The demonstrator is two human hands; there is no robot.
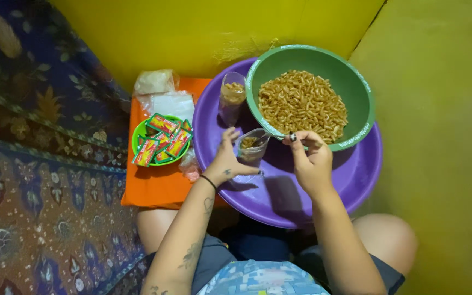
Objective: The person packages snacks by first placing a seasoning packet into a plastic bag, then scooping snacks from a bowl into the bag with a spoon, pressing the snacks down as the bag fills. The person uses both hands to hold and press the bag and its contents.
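1. Purple basin [350,180]: wide, round and shallow, set in front of the seated person's knees. It serves as the landmark for every entry below.
2. Green bowl [356,87]: rests tilted on the far right part of the purple basin, its near rim dipping toward the hands. It is filled with brown, curled fried snack pieces [301,104].
3. Small clear plastic bag [249,147]: over the middle of the purple basin, just under the near rim of the green bowl, mouth upward. A little of the brown snack lies inside.
4. Left hand [225,164]: over the near left part of the purple basin, fingers curled on the left edge of the small clear plastic bag and holding it open. A thin dark band circles the wrist.
5. Right hand [312,161]: over the middle of the purple basin, fingertips pinched narrow at the near rim of the green bowl, just right of the bag's mouth. What lies between the fingertips cannot be told.
6. Filled bag [232,93]: clear, standing upright on the far left part of the purple basin, beside the green bowl, with brown snack inside.
7. Orange board [157,186]: flat, touching the left edge of the purple basin.
8. Small green dish [137,136]: on the orange board, left of the purple basin, holding red-and-green sachets [165,139].
9. Clear plastic wrappers [165,95]: piled beyond the small green dish, left of the purple basin.
10. Patterned cloth [39,164]: blue and brown, spread well left of the purple basin.
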